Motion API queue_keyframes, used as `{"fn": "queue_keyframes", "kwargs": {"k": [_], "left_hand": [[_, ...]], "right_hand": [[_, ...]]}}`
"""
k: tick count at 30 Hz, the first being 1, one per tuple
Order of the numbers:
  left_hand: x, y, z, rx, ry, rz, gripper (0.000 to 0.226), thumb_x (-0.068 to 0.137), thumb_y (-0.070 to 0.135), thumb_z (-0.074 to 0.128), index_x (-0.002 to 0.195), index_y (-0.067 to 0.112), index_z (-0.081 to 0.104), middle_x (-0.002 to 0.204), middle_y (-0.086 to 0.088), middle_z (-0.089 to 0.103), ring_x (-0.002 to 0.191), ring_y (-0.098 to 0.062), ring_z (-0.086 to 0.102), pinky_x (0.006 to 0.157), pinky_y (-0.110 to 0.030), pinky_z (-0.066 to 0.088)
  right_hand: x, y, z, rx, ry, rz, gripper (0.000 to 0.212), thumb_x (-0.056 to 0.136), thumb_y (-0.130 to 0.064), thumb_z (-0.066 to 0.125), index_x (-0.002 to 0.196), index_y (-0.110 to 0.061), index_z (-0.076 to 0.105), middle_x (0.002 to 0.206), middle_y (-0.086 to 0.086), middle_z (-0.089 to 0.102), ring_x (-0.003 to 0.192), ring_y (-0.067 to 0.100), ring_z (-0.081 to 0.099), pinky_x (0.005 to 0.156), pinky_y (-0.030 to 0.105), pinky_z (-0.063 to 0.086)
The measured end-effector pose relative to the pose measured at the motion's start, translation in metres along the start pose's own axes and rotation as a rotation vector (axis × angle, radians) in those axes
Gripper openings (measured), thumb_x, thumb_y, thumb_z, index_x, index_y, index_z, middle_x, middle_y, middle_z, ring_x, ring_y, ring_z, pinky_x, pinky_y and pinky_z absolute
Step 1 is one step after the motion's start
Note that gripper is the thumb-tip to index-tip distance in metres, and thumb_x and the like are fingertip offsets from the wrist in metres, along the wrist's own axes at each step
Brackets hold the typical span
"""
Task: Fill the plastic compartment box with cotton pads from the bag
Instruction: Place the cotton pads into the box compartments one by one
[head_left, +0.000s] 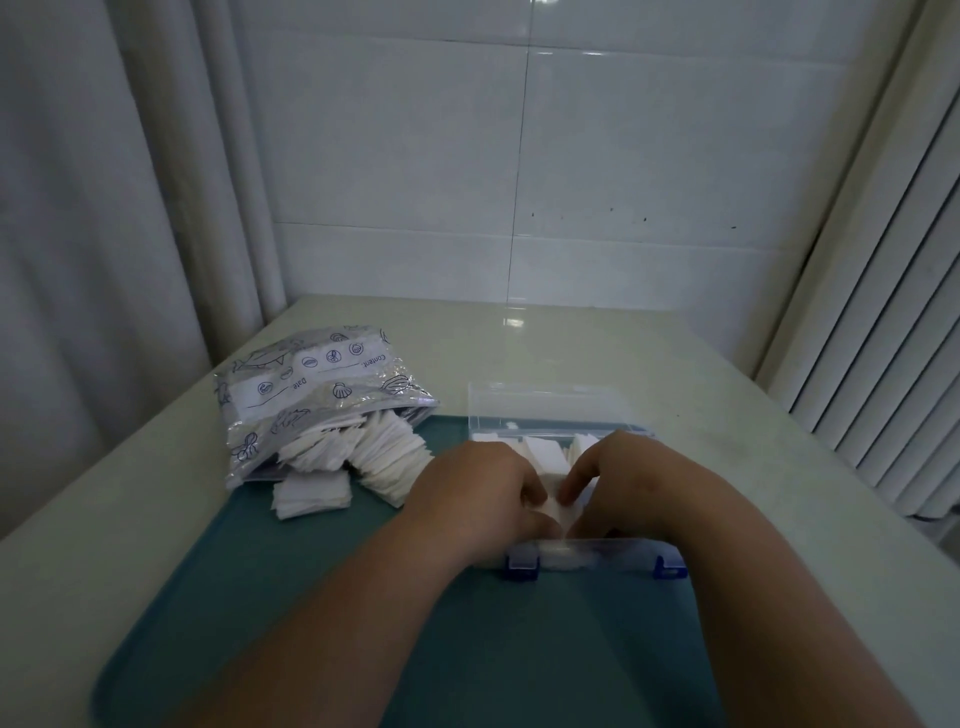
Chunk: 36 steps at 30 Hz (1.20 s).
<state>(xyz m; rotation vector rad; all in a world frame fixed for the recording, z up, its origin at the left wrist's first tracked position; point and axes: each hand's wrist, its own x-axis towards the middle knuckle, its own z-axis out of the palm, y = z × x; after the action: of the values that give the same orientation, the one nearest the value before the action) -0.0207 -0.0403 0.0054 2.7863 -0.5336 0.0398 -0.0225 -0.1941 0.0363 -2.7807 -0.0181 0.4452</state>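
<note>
Flat teal rectangular mat with rounded corners (311, 597), lying on a pale cream, smooth-topped table (753, 467). Behind, glossy white tiled wall (623, 182) with a few dark specks. At left, grey-white pleated fabric curtain (104, 208); at right, white ribbed slatted panel (883, 338), beside the table edge

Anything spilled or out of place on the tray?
Yes: white square cotton pads spill from the open mouth of the printed clear plastic bag onto the teal tray, and a small loose stack lies apart in front of it. Nothing else stands out.
</note>
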Motion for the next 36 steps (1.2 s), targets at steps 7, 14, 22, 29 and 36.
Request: {"fn": "queue_keyframes", "kwargs": {"k": [7, 14, 22, 29, 36], "left_hand": [[0.002, -0.002, 0.0, 0.015, 0.001, -0.01, 0.039, 0.078, 0.054, 0.068, 0.112, 0.034, 0.071, 0.106, 0.006, 0.068, 0.098, -0.015, 0.061, 0.077, -0.026, 0.046], [-0.001, -0.01, 0.001, -0.143, 0.048, -0.01, 0.029, 0.077, 0.049, 0.071, 0.103, 0.036, 0.071, 0.084, 0.014, 0.06, 0.083, -0.006, 0.056, 0.067, -0.022, 0.039], [-0.008, -0.021, -0.006, -0.358, 0.155, 0.006, 0.016, 0.079, 0.044, 0.071, 0.09, 0.033, 0.073, 0.077, 0.016, 0.064, 0.074, 0.0, 0.059, 0.07, -0.022, 0.049], [-0.011, -0.06, -0.028, -0.388, 0.247, -0.121, 0.014, 0.087, 0.025, 0.064, 0.093, 0.033, 0.074, 0.086, 0.02, 0.068, 0.082, 0.006, 0.06, 0.074, -0.018, 0.047], [-0.014, -0.076, -0.036, -0.156, 0.292, -0.269, 0.026, 0.088, 0.012, 0.056, 0.094, 0.031, 0.073, 0.101, 0.009, 0.07, 0.094, -0.012, 0.062, 0.084, -0.028, 0.05]], "right_hand": [[0.0, -0.006, 0.002, -0.105, -0.005, -0.006, 0.043, 0.076, -0.026, 0.077, 0.118, -0.036, 0.069, 0.117, -0.006, 0.063, 0.093, 0.012, 0.06, 0.089, 0.025, 0.051], [0.001, 0.001, -0.003, 0.124, 0.052, 0.037, 0.034, 0.074, -0.022, 0.081, 0.107, -0.028, 0.074, 0.069, -0.008, 0.062, 0.055, 0.005, 0.057, 0.058, 0.017, 0.048], [0.004, 0.001, -0.005, 0.159, 0.142, -0.001, 0.016, 0.078, -0.016, 0.076, 0.089, -0.028, 0.074, 0.069, -0.004, 0.064, 0.053, 0.008, 0.057, 0.049, 0.016, 0.044], [0.004, -0.01, 0.007, 0.287, 0.252, -0.124, 0.01, 0.086, -0.022, 0.066, 0.095, -0.025, 0.071, 0.078, -0.006, 0.067, 0.065, 0.006, 0.063, 0.062, 0.019, 0.052], [0.008, -0.021, 0.023, 0.267, 0.37, -0.225, 0.021, 0.091, -0.025, 0.06, 0.109, -0.031, 0.067, 0.1, -0.011, 0.065, 0.089, 0.006, 0.06, 0.077, 0.015, 0.045]]}}
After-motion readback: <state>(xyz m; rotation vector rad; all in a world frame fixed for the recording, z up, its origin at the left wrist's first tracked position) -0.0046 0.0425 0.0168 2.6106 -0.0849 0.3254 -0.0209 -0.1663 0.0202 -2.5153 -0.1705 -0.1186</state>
